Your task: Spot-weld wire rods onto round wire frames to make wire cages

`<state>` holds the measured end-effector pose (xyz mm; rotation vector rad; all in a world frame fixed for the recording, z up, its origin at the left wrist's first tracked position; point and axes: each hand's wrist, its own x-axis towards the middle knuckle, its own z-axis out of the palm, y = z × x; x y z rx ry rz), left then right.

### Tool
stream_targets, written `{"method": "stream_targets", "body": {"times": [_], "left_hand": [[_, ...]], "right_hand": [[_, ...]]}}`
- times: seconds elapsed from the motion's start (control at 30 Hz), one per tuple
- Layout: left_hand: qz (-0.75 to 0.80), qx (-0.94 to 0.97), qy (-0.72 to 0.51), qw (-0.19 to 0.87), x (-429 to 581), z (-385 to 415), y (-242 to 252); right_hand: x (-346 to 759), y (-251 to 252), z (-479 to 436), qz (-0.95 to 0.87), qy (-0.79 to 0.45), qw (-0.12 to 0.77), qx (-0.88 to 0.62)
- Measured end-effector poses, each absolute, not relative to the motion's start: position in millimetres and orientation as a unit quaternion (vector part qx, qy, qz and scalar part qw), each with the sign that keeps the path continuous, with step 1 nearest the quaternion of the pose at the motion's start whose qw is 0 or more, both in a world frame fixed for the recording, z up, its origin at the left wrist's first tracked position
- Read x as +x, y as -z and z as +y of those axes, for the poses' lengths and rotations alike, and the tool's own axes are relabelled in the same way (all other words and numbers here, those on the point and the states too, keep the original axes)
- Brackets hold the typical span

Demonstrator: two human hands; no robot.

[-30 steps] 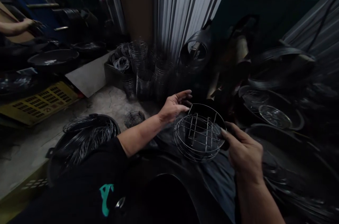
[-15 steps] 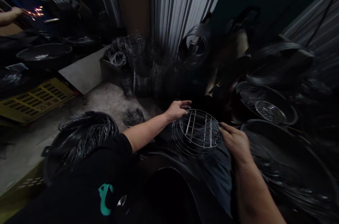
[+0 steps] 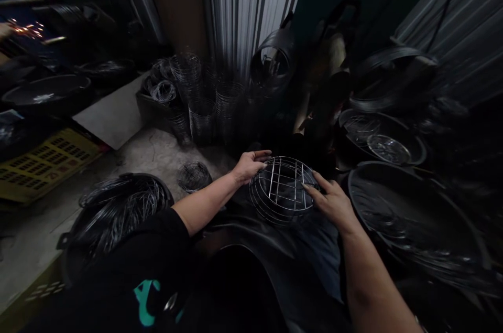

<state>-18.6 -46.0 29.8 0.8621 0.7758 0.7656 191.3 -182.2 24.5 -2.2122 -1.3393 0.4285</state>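
Note:
A round wire rack (image 3: 278,182) with crossbars inside its rings is held over my lap, its top face tilted towards me. At its left edge, my left hand (image 3: 248,167) pinches the upper ring between thumb and fingers. On the opposite side my right hand (image 3: 334,202) grips the rim, its thumb and a finger reaching over the outer bars. Several rings show below the top one, so it may be a stack; I cannot tell. Dark cloth and a black apron (image 3: 251,236) lie beneath it.
A black tub of wire pieces (image 3: 118,207) stands at left, near a small wire coil (image 3: 194,176) on the floor. Large dark basins (image 3: 416,207) with wire parts are at right. Stacked wire rings (image 3: 202,118) stand ahead. Sparks (image 3: 27,29) fly by a person's hand at far left.
The view has swung right, so surroundings shift left. My right hand has moved further in over the rack's right edge; my left hand stays on its left rim.

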Motion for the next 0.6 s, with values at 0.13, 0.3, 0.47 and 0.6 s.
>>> {"method": "stream_targets", "body": {"times": [0.13, 0.3, 0.47, 0.6], "left_hand": [[0.367, 0.415, -0.348, 0.756, -21.8, -46.4, -23.4], [0.389, 0.445, -0.341, 0.731, -37.4, -39.3, -23.0], [0.402, 0.529, -0.18, 0.726, -42.3, -25.9, -51.4], [0.407, 0.62, -0.003, 0.671, -25.9, -15.2, -76.4]], "right_hand": [[185.4, -1.1, -188.2, -0.48, -0.171, 0.336, -0.792], [161.2, 3.7, -201.8, -0.48, -0.084, 0.4, -0.776], [129.9, -14.9, -216.8, -0.524, 0.008, 0.41, -0.746], [130.2, -25.0, -221.4, -0.55, 0.057, 0.424, -0.717]]}}
